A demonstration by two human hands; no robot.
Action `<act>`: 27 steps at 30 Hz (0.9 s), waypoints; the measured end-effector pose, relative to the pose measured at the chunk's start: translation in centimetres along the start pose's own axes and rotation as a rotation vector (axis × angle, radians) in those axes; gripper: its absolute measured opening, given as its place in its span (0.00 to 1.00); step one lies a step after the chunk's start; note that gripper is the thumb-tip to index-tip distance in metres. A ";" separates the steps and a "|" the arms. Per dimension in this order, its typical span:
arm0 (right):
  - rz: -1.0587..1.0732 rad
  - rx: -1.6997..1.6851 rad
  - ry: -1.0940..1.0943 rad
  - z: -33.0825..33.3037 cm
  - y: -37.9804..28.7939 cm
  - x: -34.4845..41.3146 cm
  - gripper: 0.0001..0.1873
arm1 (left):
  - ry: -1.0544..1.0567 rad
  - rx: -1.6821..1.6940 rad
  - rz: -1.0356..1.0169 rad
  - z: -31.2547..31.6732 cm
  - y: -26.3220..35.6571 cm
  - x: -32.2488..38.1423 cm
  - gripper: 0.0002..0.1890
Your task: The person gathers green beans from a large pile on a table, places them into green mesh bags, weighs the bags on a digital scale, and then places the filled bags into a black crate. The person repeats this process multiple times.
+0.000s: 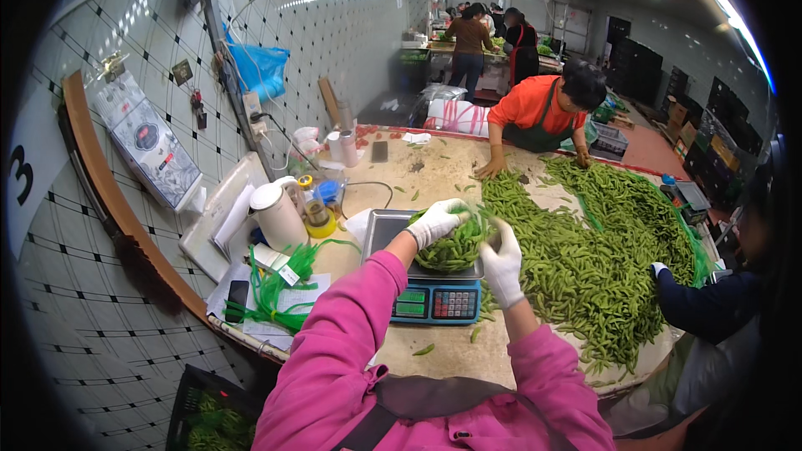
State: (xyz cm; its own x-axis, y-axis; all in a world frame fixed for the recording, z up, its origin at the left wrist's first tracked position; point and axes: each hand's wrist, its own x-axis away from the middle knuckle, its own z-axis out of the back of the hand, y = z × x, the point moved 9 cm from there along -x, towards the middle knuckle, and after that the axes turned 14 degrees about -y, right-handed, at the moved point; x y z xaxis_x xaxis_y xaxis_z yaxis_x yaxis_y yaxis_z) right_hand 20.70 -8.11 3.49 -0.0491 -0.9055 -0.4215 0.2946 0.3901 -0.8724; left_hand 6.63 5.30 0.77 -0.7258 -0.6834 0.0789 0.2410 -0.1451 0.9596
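Observation:
A green mesh bag filled with bean pods [446,255] rests on the metal pan [378,235] of a blue electronic scale [437,302]. My left hand [440,223], in a white knit glove, lies over the bag's top with its fingers bent around the mesh. On the bag's right side is my gloved right hand [503,263], its fingers curled and blurred. Whether that hand grips the mesh is unclear. The scale's keypad and lit displays face me. A large heap of loose green pods [564,257] spreads to the right.
Across the table [451,357], a person in orange [532,109] reaches into the heap. Another person's dark sleeve [702,300] comes in from the right. At left are an electric kettle [276,216], green mesh bags [291,282], a phone [237,300] and tape rolls [321,223]. A black crate [182,404] stands below.

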 end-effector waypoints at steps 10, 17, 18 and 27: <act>-0.186 -0.053 -0.055 2.9 1.8 12.6 0.19 | 0.173 0.395 -0.401 0.7 11.4 4.7 0.10; -0.177 -0.010 -0.061 3.0 0.0 15.2 0.27 | -0.009 0.633 -0.383 -5.0 11.7 10.5 0.12; -0.194 0.053 -0.107 2.7 0.3 15.7 0.30 | -0.003 0.594 -0.301 -6.0 9.5 11.1 0.13; -0.319 0.258 -0.529 -4.2 3.1 17.5 0.43 | -0.008 0.519 0.062 -14.6 -3.1 15.7 0.15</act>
State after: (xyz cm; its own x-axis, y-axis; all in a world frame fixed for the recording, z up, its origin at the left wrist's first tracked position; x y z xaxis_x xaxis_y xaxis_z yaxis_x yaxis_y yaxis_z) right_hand 16.78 -22.00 -7.61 0.2833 -0.9555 0.0825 0.5651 0.0968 -0.8193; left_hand 3.92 -15.42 -4.87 -0.7255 -0.6738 0.1403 -0.0658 0.2708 0.9604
